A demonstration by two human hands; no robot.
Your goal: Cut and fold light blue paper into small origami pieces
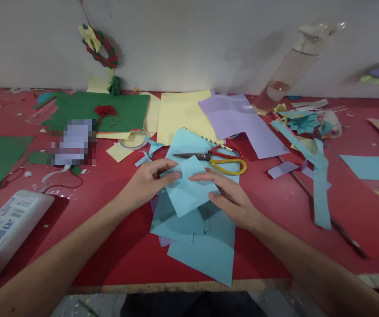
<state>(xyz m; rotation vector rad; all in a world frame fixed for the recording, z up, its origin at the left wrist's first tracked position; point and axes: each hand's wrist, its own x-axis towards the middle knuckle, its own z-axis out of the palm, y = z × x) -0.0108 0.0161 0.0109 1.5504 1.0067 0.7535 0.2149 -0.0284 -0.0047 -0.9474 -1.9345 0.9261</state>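
Blue paper square (192,189) is clamped between fingers and thumb of both your left hand (158,178) and right hand (225,196); scissors (214,160) lie just beyond, toward one o'clock.

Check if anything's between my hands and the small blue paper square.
Nothing visible is in between: the left hand and right hand both touch the blue square directly. The scissors lie beyond it, not between.
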